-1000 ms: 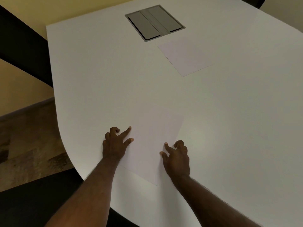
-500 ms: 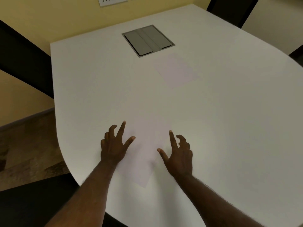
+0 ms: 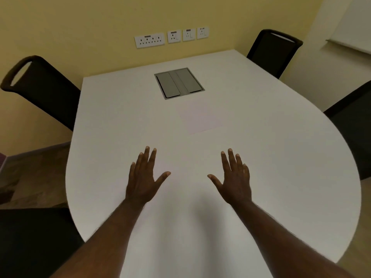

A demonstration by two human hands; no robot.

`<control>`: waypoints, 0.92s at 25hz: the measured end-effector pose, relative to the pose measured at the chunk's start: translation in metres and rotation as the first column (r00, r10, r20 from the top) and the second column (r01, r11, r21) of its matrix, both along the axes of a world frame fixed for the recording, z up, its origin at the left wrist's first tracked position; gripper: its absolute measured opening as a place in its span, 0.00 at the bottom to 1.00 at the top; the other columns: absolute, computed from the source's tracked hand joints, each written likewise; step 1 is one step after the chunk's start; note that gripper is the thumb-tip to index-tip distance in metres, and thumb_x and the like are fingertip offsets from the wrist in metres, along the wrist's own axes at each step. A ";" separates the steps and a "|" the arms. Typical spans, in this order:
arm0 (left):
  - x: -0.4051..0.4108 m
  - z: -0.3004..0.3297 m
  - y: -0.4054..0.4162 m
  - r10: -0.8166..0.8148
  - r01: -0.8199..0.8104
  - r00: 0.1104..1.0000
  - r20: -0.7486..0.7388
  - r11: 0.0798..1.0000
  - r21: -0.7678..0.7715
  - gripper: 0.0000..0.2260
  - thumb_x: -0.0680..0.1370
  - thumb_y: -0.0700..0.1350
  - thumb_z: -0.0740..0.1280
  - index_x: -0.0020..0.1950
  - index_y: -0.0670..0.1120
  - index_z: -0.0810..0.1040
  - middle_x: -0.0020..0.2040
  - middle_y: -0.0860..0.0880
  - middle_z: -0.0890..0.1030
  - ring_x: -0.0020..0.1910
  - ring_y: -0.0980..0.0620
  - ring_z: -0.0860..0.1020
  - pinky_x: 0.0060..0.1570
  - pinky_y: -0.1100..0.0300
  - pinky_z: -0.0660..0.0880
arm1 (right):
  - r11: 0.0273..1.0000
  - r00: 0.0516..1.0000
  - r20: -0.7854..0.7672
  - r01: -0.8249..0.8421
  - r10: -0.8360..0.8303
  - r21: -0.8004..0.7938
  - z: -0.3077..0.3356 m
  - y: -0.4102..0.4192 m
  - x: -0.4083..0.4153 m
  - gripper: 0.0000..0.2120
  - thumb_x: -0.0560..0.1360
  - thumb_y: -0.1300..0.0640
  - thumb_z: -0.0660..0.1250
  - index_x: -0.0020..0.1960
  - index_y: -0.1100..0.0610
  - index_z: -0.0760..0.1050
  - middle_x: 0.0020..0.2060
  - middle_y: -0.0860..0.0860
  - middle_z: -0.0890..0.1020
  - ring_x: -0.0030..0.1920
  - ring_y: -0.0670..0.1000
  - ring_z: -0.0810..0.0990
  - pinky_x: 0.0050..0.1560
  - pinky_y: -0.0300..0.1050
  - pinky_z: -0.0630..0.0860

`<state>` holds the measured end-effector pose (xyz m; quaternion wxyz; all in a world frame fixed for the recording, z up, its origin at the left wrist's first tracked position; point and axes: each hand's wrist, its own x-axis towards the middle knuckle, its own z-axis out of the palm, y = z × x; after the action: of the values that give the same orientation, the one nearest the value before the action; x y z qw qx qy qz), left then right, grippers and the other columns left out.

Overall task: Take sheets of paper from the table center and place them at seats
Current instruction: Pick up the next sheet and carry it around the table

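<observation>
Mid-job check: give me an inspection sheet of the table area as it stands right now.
Surface: white table, rounded at the near end.
Job's things: paper stack at centre, just this side of the grey hatch; a sheet at the near seat is too faint to confirm.
Clutter: nothing seen.
Grippers: left hand and right hand open, fingers spread, holding nothing.
Cables: nothing seen.
Surroundings: black chairs, wall sockets, yellow wall.

Both forearms are bare, no sleeves showing; the left hand (image 3: 143, 180) and right hand (image 3: 234, 182) wear no rings, watch or gloves.
</observation>
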<state>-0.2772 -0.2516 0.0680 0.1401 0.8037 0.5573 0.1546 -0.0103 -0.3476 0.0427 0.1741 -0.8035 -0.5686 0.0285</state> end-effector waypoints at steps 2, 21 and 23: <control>0.031 0.009 -0.011 0.062 -0.062 0.998 0.001 0.998 0.024 0.38 0.74 0.70 0.53 0.78 0.58 0.41 0.78 0.58 0.38 0.78 0.54 0.42 0.75 0.49 0.44 | 0.998 0.998 0.006 -0.057 0.057 0.015 0.010 -0.001 0.040 0.40 0.75 0.32 0.54 0.79 0.49 0.44 0.79 0.49 0.45 0.79 0.55 0.47 0.76 0.59 0.51; 0.195 -0.008 -0.005 0.261 -0.261 0.965 0.029 0.965 0.005 0.36 0.77 0.67 0.52 0.79 0.55 0.43 0.79 0.56 0.43 0.78 0.55 0.43 0.76 0.49 0.44 | 0.960 0.958 0.065 -0.279 0.280 -0.020 0.011 0.077 0.195 0.37 0.78 0.40 0.58 0.79 0.53 0.46 0.79 0.48 0.46 0.79 0.54 0.47 0.76 0.57 0.51; 0.196 -0.016 0.016 0.259 -0.259 0.965 0.043 0.966 -0.010 0.35 0.77 0.66 0.53 0.79 0.54 0.45 0.80 0.55 0.45 0.79 0.54 0.45 0.75 0.49 0.44 | 0.965 0.963 0.067 -0.261 0.261 -0.011 0.008 0.096 0.199 0.37 0.78 0.41 0.60 0.79 0.53 0.48 0.79 0.49 0.48 0.79 0.54 0.48 0.76 0.58 0.51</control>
<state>-0.0814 -0.2360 0.0524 0.1328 0.7201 0.6546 0.1879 0.1891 -0.2514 0.0511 0.1484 -0.7224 -0.6749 0.0246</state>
